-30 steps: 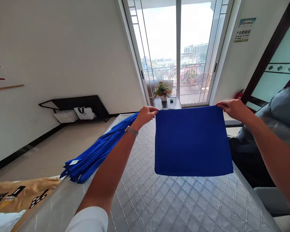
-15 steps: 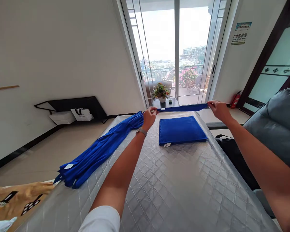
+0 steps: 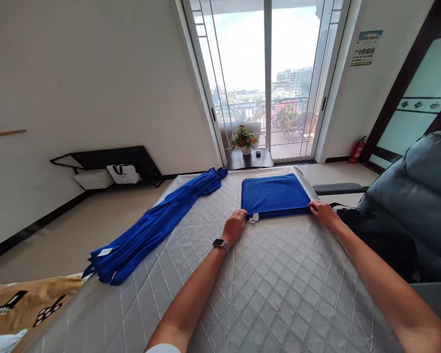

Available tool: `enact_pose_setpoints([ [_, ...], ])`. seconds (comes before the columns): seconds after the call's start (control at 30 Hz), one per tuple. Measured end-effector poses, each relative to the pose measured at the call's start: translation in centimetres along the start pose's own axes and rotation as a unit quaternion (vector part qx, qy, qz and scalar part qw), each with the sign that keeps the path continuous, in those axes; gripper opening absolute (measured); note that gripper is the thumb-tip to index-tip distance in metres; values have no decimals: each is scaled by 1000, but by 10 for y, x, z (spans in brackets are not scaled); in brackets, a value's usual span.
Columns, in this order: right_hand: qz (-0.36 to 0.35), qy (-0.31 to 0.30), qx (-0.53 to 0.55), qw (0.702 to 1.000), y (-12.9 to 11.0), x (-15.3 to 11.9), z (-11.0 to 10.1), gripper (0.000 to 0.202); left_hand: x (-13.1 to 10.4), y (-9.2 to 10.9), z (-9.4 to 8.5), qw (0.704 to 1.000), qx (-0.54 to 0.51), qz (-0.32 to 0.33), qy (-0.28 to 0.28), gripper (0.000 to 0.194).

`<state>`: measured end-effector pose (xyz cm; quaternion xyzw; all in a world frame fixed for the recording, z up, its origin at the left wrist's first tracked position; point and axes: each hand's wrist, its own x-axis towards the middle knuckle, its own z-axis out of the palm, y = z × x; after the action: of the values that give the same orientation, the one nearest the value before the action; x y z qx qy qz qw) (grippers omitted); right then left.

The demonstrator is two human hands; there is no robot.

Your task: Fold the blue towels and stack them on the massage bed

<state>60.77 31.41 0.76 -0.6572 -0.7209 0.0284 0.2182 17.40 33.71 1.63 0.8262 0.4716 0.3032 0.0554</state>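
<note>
A flat stack of blue cloths point(image 3: 275, 193) lies on the grey quilted cover point(image 3: 264, 274), a white tag showing at its near left edge. My left hand point(image 3: 236, 223), a watch on its wrist, pinches the near left corner of the top cloth. At the near right corner, my right hand point(image 3: 320, 211) has its fingers closed on the same cloth. To the left, a long bunch of blue cloths point(image 3: 158, 225) lies slantwise along the edge of the cover.
Beyond the far edge stands a small table point(image 3: 259, 159) with a flower pot point(image 3: 246, 147). A dark grey padded seat point(image 3: 419, 191) is at the right. Patterned tan fabric point(image 3: 33, 299) lies at the lower left.
Both hands have come down and nearer with the blue cloth, which was stretched in the air beyond the stack and now lies on top of it.
</note>
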Motion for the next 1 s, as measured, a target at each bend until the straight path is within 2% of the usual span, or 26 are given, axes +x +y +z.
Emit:
enact_pose_setpoints([
  [0.2, -48, -5, -81, 996, -5, -4, -4, 27, 2, 4, -8, 999, 40, 11, -33, 21],
  [0.37, -116, -15, -171, 978, -9, -4, -14, 31, 21, 0, -24, 982, 116, 74, -132, 21],
  [0.53, -168, -38, -259, 950, -25, 0, -21, 21, 35, -4, -29, 966, 141, 137, -169, 12],
  [0.67, -149, -41, -268, 951, -34, 1, -19, 22, 33, -4, -25, 956, 152, 175, -178, 7],
  [0.83, -99, -35, -258, 960, -33, -3, -14, 24, 33, -9, -26, 956, 158, 172, -177, 19],
  [0.93, -88, -62, -229, 967, -31, -4, -15, 35, 38, -14, -29, 955, 158, 171, -183, 32],
  [1.0, -94, -88, -239, 962, -31, -2, -17, 39, 42, -15, -29, 952, 167, 171, -192, 30],
])
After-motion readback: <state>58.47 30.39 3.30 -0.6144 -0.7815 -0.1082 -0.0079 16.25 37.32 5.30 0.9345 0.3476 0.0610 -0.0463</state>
